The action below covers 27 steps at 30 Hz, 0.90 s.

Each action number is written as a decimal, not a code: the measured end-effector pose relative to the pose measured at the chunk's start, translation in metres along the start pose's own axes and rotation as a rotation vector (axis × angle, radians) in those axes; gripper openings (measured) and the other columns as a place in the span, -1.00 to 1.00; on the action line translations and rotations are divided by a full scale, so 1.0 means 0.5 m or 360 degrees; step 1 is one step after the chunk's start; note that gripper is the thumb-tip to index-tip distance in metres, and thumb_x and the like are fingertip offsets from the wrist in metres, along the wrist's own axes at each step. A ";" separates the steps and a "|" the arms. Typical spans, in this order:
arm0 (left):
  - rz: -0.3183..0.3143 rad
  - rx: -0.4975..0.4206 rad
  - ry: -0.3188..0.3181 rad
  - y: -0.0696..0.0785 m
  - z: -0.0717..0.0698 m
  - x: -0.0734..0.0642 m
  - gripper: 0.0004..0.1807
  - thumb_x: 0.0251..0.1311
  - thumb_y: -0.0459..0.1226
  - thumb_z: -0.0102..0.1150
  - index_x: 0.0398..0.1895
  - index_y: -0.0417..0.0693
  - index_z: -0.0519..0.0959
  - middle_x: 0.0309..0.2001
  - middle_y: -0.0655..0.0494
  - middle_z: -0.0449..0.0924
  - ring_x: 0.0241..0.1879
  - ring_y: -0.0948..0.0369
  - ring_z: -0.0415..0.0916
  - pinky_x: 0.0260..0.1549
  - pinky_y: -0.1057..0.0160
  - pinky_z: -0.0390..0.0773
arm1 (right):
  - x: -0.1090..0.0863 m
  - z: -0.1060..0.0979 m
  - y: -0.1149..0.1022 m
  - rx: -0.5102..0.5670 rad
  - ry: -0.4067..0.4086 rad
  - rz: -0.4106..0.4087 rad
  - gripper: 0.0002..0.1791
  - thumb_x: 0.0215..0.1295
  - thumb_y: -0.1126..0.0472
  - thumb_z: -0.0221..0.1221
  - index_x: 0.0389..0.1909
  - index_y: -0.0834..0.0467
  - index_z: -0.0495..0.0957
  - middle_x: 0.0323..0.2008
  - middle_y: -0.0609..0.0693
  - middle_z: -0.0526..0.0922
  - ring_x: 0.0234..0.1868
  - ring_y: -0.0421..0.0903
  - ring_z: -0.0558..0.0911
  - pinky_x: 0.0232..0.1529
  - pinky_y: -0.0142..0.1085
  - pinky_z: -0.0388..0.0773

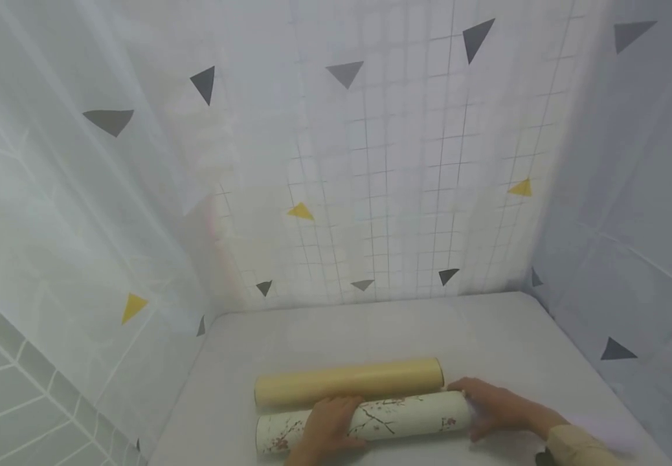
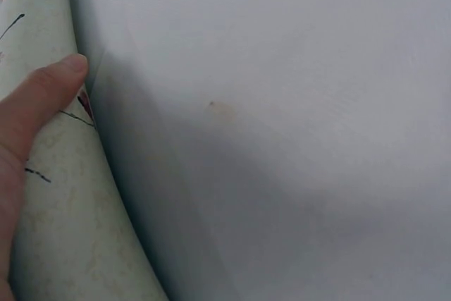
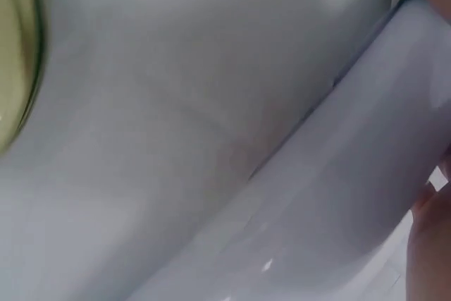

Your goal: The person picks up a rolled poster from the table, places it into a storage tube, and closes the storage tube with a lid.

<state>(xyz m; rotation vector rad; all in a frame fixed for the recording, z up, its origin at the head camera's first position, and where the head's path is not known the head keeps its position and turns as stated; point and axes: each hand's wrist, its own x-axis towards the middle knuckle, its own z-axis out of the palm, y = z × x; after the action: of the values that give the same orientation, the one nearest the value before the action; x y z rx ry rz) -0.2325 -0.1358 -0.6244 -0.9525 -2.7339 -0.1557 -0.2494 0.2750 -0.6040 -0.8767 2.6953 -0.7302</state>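
A white roll printed with dark branches and reddish blossoms (image 1: 406,417) lies crosswise on the pale surface. My left hand (image 1: 330,427) grips it left of the middle, thumb on the near side; the left wrist view shows this thumb (image 2: 42,96) pressed along it. At its right end is my right hand (image 1: 505,408), with fingertips at the rim. In the right wrist view, the right hand's fingers curl round a glossy pale lavender roll (image 3: 338,181), whose upper end meets the blossom roll's rim. Whether one sits inside the other is hidden.
A plain yellow roll (image 1: 347,382) lies just behind the blossom roll, nearly parallel. White sheeting with grey and yellow triangles (image 1: 344,72) encloses the back and both sides of the white surface (image 1: 371,330). Gridded wall shows through it.
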 end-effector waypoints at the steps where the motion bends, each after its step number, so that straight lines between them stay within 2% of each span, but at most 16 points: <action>1: -0.0011 0.0004 -0.0007 0.000 0.000 -0.001 -0.17 -0.16 0.31 0.51 0.19 0.17 0.55 0.02 0.35 0.75 -0.04 0.36 0.68 0.00 0.32 0.67 | -0.005 -0.001 0.006 -0.0005 0.0004 0.0009 0.04 -0.19 -0.21 0.56 0.36 0.04 0.38 0.20 -0.06 0.59 0.18 -0.09 0.60 0.20 -0.05 0.65; 4: -0.0034 0.0011 -0.0014 0.001 -0.002 -0.002 -0.16 -0.19 0.31 0.52 0.19 0.19 0.54 0.02 0.36 0.74 -0.04 0.36 0.67 0.00 0.31 0.67 | -0.025 -0.009 0.027 -0.0030 0.0013 -0.0006 0.07 -0.19 -0.22 0.57 0.35 0.14 0.37 0.15 0.02 0.59 0.10 -0.02 0.61 0.13 -0.05 0.67; 7: -0.0038 0.0015 -0.0005 0.002 -0.003 -0.005 -0.16 -0.20 0.30 0.53 0.19 0.19 0.54 0.02 0.37 0.74 -0.02 0.36 0.67 0.02 0.30 0.67 | -0.045 -0.015 0.051 -0.0081 -0.0016 0.0058 0.06 -0.22 -0.23 0.57 0.31 0.17 0.40 0.13 0.05 0.61 0.09 0.01 0.62 0.12 0.01 0.67; 11: -0.0034 -0.0023 -0.0013 0.003 0.001 -0.009 -0.17 -0.20 0.26 0.56 0.18 0.17 0.54 0.01 0.36 0.74 -0.02 0.35 0.67 0.04 0.28 0.67 | -0.066 -0.018 0.081 -0.0133 -0.0084 0.0207 0.02 -0.30 -0.21 0.59 0.24 0.10 0.43 0.09 -0.03 0.62 0.07 -0.03 0.63 0.08 0.07 0.68; 14: -0.0045 -0.0068 -0.0056 0.003 0.005 -0.010 -0.19 -0.19 0.23 0.56 0.17 0.17 0.55 0.02 0.36 0.74 -0.02 0.36 0.66 0.04 0.27 0.66 | -0.077 -0.019 0.095 -0.0152 -0.0101 0.0233 -0.02 -0.33 -0.17 0.60 0.19 0.07 0.44 0.04 -0.08 0.59 0.01 -0.08 0.63 0.00 0.04 0.70; 19: -0.0074 -0.0067 -0.0097 0.006 0.008 -0.005 -0.18 -0.16 0.26 0.54 0.20 0.19 0.53 0.04 0.37 0.73 0.00 0.36 0.66 0.07 0.27 0.65 | -0.084 -0.027 0.102 -0.0221 -0.0099 0.0215 -0.15 -0.29 -0.14 0.59 0.11 -0.01 0.49 -0.05 -0.17 0.58 -0.09 -0.19 0.62 -0.09 -0.03 0.73; 25: -0.0088 -0.0044 -0.0051 0.010 0.000 0.003 -0.15 -0.17 0.30 0.52 0.21 0.19 0.53 0.04 0.37 0.73 -0.01 0.35 0.66 0.07 0.26 0.65 | -0.078 -0.044 0.092 -0.0250 -0.0043 0.0174 -0.35 -0.19 -0.04 0.56 -0.03 -0.03 0.52 -0.15 -0.22 0.64 -0.17 -0.24 0.63 -0.14 -0.17 0.70; 27: -0.0086 -0.0044 -0.0041 0.010 -0.003 0.004 -0.16 -0.16 0.30 0.52 0.21 0.19 0.53 0.04 0.37 0.73 -0.01 0.35 0.66 0.07 0.27 0.65 | -0.075 -0.045 0.088 -0.0235 -0.0045 0.0200 -0.40 -0.16 -0.02 0.54 -0.06 -0.04 0.53 -0.17 -0.24 0.64 -0.19 -0.26 0.62 -0.14 -0.20 0.68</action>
<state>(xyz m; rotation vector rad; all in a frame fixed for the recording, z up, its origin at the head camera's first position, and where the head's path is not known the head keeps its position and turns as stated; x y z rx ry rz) -0.2306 -0.1309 -0.6223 -0.8947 -2.7896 -0.1927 -0.2489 0.3372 -0.6057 -0.7342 2.7770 -0.4946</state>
